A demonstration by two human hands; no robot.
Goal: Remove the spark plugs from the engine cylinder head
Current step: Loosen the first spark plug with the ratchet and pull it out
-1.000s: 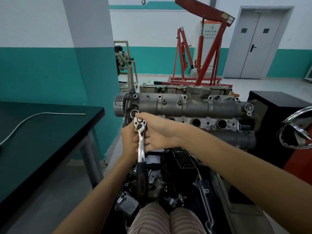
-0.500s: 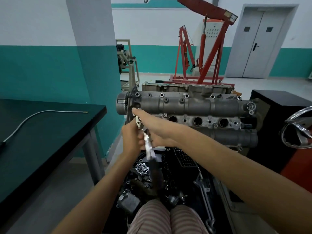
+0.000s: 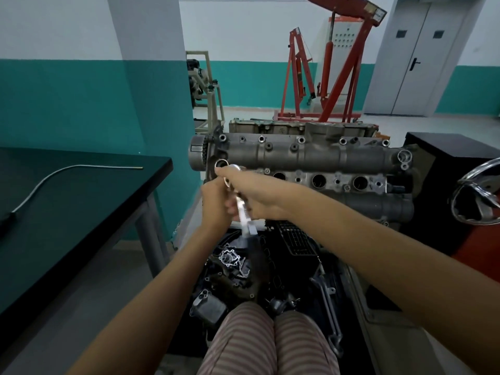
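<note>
A: Starting at the left: a dark worktop (image 3: 81, 190) with one thin cable (image 3: 54, 175) lying across it.

B: Then the hands. The left hand (image 3: 216, 201) curls round the ratchet (image 3: 243, 215) shaft from the left side, and the right hand (image 3: 254, 193) reaches over it, fingers wrapped near the head. Both grips look firmly closed on that one tool.

A: Its long axis?

B: Head up by the left end of the cylinder head (image 3: 311, 158), handle (image 3: 257, 253) slanting down and slightly right, blurred. The wells lie to the right of both hands.

A: Count them.

B: Three open wells (image 3: 319, 181) show in a row along the cylinder head; a fourth, if there is one, sits behind the right hand. I can't see any plug inside them; too dark.

A: Which hand is nearer?

B: The right, I'd judge. It lies just beside the first visible well, so the ratchet must shift rightward.
</note>
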